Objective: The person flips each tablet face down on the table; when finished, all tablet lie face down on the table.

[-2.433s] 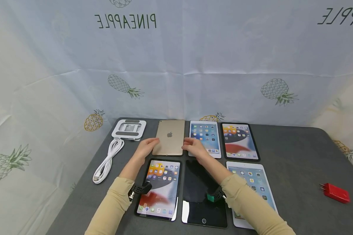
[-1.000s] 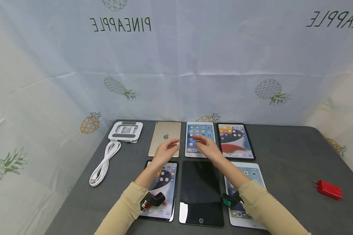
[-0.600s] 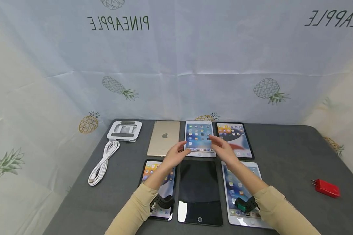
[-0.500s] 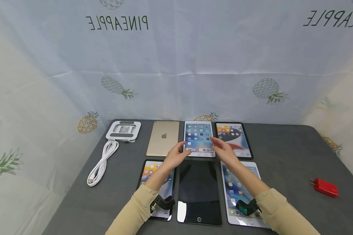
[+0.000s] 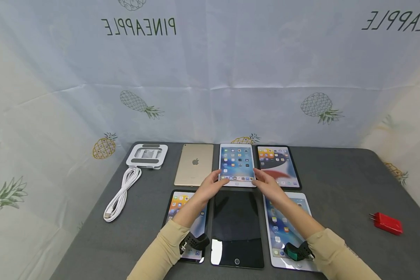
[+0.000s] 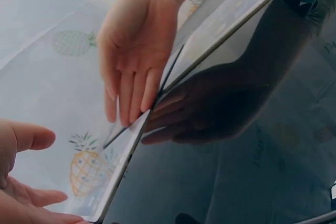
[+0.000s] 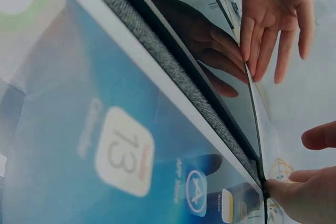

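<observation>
We saw a white-bordered tablet [image 5: 237, 161] lying on the dark counter [image 5: 336, 175], in the middle of the back row, its lit screen facing up. The left hand [image 5: 209, 186] touched its left side near the front corner, and the right hand [image 5: 268, 186] touched its right side; each grip was released, fingers loosely extended against the edge. To its left we saw a gold tablet [image 5: 195, 167], face down, and to its right a black-bordered tablet [image 5: 279, 165] with a lit screen. The front row held a second black-bordered tablet [image 5: 199, 223] partly under the left arm [image 5: 188, 212], a black-screened tablet [image 5: 237, 229], and a second white-bordered tablet [image 5: 278, 225] partly under the right arm [image 5: 298, 217]. Farther left, a bundled white cable [image 5: 124, 190] lay just beside a white-and-grey frame [image 5: 145, 160]. Well apart on the right, we noted a red plug adapter [image 5: 388, 223].
</observation>
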The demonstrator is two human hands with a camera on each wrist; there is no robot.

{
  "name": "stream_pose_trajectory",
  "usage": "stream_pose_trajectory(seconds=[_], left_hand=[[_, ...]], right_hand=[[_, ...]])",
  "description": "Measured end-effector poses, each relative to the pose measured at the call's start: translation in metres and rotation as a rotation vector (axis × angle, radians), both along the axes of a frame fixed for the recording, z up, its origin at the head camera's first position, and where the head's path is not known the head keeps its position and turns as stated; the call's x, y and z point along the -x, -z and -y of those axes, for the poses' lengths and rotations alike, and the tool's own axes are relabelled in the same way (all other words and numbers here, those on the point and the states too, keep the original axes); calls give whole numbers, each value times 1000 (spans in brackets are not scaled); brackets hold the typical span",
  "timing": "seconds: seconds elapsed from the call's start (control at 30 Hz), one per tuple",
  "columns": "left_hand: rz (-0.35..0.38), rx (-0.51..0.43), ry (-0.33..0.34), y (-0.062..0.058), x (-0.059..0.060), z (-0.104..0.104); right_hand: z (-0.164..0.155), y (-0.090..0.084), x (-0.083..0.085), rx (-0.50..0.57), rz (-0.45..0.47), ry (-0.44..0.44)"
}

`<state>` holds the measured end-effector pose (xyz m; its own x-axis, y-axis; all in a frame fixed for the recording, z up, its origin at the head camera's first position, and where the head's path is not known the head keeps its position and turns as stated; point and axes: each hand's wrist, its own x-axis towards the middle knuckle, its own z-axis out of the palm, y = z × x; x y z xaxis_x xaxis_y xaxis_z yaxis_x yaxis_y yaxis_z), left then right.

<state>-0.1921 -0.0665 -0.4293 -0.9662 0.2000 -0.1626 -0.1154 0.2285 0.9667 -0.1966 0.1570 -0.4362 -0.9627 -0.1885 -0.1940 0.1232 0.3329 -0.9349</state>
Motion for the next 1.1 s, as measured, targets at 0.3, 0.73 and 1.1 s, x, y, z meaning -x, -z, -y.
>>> stream_pose_trajectory(seconds=[0.3,0.73,1.1], left_hand=[[69,-110,-45,0,3,-2],[180,-332,-134,-1,14,6],[247,-340,-186,-3,22,9]], right_hand=[[2,1,-2,5,5,20],[3,3,-3,-2,-18,47],[5,2,-2,11,-8,52]])
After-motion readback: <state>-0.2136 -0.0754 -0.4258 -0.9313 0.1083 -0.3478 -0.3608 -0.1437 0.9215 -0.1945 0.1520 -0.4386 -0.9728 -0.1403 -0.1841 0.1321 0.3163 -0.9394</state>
